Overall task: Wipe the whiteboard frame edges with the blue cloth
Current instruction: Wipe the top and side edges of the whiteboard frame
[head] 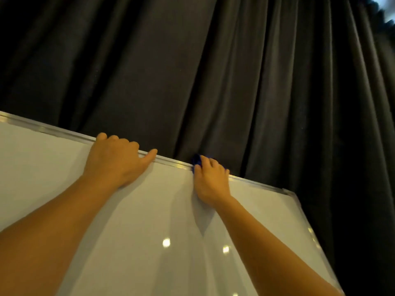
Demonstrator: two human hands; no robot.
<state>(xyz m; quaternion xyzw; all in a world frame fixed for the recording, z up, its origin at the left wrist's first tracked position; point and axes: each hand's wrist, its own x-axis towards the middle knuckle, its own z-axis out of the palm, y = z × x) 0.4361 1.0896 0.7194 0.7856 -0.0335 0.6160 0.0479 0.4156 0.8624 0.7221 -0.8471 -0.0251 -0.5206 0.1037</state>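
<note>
Forearms raised, we brace with our left hand [116, 161] while right-hand fingers [210, 167] clench the blue cloth [196, 160] on the whiteboard's top frame edge [173, 163], and we judge the next stroke runs toward four o'clock.

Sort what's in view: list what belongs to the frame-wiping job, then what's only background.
Part of the job:
blue cloth, pressed to the top edge
whiteboard frame
right hand, grip on the cloth
left hand, resting on the top edge

Just background:
dark curtain behind the board

Dim, soft view; spot glare on the whiteboard [149, 210] (edges bend).
</note>
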